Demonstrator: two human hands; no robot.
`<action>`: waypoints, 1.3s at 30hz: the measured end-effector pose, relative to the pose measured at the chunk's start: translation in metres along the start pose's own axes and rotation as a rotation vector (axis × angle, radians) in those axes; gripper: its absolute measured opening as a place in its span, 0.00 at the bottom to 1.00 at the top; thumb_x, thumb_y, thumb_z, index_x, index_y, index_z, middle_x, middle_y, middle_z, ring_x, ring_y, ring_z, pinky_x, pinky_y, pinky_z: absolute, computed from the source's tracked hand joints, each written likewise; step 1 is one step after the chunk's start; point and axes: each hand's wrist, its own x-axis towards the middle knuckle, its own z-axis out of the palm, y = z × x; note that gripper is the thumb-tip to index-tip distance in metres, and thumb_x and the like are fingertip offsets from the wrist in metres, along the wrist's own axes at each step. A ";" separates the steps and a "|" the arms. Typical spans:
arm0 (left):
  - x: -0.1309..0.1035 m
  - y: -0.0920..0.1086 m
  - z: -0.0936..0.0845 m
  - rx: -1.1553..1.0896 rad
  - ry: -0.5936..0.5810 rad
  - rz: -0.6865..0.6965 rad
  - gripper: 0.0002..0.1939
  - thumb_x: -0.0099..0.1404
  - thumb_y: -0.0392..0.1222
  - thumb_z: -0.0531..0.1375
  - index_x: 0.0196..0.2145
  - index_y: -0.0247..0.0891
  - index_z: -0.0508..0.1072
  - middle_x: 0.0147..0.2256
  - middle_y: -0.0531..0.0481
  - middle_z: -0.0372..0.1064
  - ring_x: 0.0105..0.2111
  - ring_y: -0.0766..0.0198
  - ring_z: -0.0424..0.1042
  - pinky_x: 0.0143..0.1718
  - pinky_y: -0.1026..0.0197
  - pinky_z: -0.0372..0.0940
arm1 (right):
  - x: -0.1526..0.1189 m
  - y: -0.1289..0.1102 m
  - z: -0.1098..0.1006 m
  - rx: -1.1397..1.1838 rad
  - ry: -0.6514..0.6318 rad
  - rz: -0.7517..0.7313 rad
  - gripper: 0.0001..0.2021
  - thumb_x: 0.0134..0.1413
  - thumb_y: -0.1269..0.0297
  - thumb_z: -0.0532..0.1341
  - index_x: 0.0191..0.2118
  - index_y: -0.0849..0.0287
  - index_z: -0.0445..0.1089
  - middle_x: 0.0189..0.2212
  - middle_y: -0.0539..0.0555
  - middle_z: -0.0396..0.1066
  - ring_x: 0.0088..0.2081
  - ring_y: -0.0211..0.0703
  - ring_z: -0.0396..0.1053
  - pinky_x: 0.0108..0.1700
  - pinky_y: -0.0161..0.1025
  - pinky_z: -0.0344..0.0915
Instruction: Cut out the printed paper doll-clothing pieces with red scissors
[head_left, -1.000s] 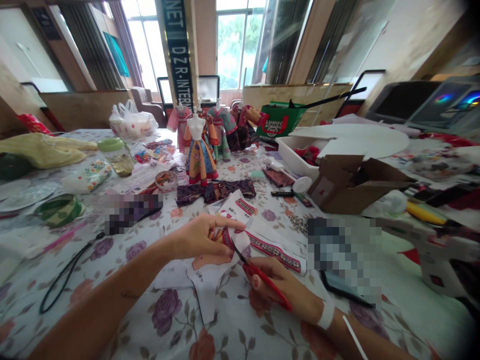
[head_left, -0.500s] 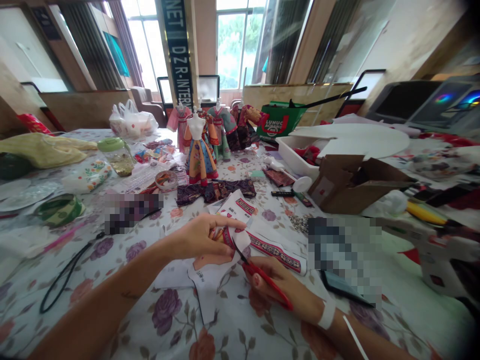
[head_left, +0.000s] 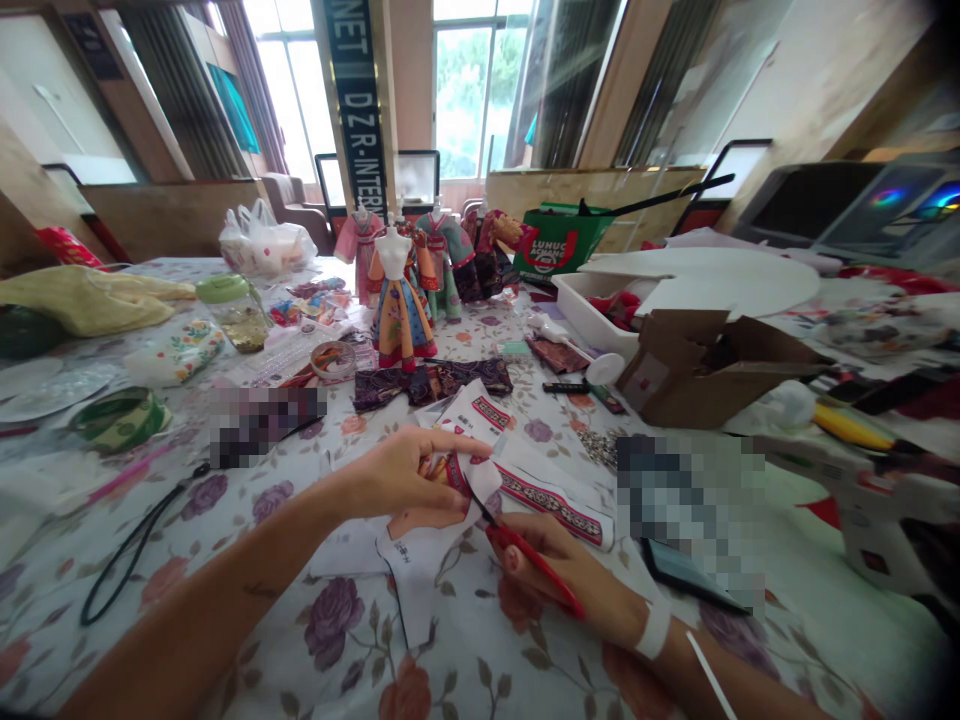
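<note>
My left hand pinches a white printed fabric piece, with colourful pattern showing under the fingers and an orange patch below them. Wrapped round red-handled scissors, my right hand keeps their dark blades at the fabric's right edge, close to my left fingertips. A narrow white flap of the fabric stands up beside the blades. Just beyond both hands lies a printed strip with a red and black ornamental border. The lower end of the held piece hangs toward the flowered tablecloth.
Small dress forms in costumes stand behind folded dark patterned cloth. To the right are a cardboard box, a white bin, a dark phone-like slab and a sewing machine. A lidded jar and green tape roll are left.
The scissors' blades have closed slightly at the fabric's edge. Both hands stay in nearly the same place.
</note>
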 end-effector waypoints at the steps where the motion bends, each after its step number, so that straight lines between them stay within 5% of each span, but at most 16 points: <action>1: 0.000 0.000 0.000 -0.005 -0.008 -0.010 0.29 0.52 0.42 0.67 0.52 0.42 0.70 0.19 0.61 0.46 0.20 0.73 0.44 0.19 0.68 0.41 | 0.000 0.000 0.000 -0.002 -0.002 0.000 0.25 0.45 0.41 0.61 0.23 0.57 0.54 0.12 0.43 0.57 0.16 0.32 0.57 0.20 0.33 0.57; 21: -0.001 0.002 -0.002 -0.031 -0.043 -0.017 0.29 0.52 0.42 0.67 0.53 0.40 0.70 0.18 0.62 0.43 0.19 0.74 0.42 0.18 0.69 0.39 | 0.000 0.001 0.002 0.110 -0.004 0.022 0.23 0.43 0.46 0.65 0.22 0.58 0.54 0.12 0.41 0.53 0.15 0.30 0.56 0.21 0.32 0.58; 39: -0.002 0.003 -0.005 0.006 -0.027 0.022 0.24 0.53 0.42 0.65 0.49 0.42 0.73 0.26 0.56 0.62 0.23 0.72 0.55 0.21 0.69 0.50 | 0.001 0.003 0.002 0.097 0.013 0.027 0.22 0.43 0.46 0.65 0.22 0.58 0.56 0.12 0.41 0.55 0.16 0.32 0.57 0.21 0.33 0.58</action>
